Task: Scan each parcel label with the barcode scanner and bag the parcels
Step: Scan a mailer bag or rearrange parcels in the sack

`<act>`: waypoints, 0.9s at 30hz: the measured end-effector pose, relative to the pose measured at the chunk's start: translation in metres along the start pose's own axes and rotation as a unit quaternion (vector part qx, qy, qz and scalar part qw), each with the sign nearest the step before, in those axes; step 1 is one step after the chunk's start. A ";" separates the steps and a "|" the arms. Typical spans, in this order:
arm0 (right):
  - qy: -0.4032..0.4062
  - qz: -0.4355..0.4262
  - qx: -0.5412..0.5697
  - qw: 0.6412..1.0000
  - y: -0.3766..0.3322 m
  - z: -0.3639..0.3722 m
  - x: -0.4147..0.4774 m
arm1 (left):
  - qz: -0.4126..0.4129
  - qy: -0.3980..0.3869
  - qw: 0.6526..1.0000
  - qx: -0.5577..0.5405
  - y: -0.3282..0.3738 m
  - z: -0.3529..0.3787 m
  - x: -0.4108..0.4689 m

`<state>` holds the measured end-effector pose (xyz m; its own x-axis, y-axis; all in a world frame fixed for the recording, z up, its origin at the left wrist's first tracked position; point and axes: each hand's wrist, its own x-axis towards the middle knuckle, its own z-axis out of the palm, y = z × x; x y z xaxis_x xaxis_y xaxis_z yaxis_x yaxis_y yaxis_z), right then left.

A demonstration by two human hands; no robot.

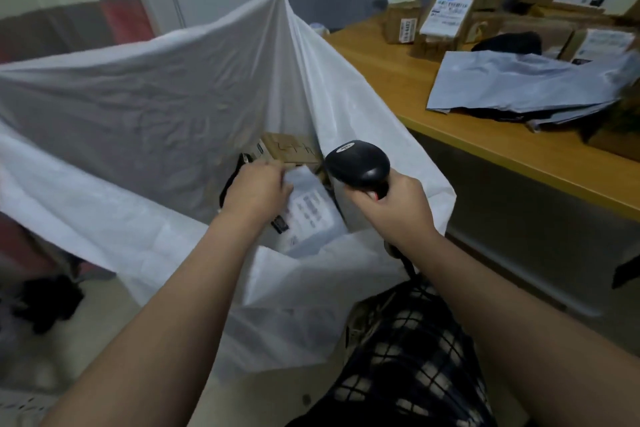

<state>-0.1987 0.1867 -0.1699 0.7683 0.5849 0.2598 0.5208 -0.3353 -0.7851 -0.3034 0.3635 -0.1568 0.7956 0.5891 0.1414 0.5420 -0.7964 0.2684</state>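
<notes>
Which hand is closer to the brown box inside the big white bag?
Left. The left hand reaches just below the brown box; the right hand sits off to its right, gripping the scanner.

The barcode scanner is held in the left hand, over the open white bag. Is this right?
No. The head view shows the barcode scanner held in the right hand, over the open white bag; the left hand touches a grey parcel inside it.

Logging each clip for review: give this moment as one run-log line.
left hand holds labelled parcel in white sack mouth | right hand grips scanner | cardboard box lies in sack | more parcels on table
</notes>
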 end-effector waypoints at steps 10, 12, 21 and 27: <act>0.076 0.071 0.004 0.995 0.024 -0.044 0.001 | 0.121 0.004 0.993 -0.007 0.076 0.005 0.027; 0.091 0.081 0.004 0.993 0.028 -0.058 0.000 | 0.142 0.004 0.990 -0.007 0.094 0.005 0.032; 0.224 0.104 -0.013 0.969 0.065 -0.164 -0.003 | 0.287 0.028 0.957 -0.029 0.217 0.008 0.055; 0.317 0.139 -0.027 0.938 0.094 -0.230 -0.018 | 0.381 0.021 0.923 -0.044 0.302 0.019 0.059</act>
<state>-0.0781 -0.0253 -0.1188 0.9352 -0.0814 0.3446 0.2724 -0.4564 -0.8471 -0.0880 0.1553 -0.0857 0.9248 -0.1307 0.3574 -0.1958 -0.9687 0.1523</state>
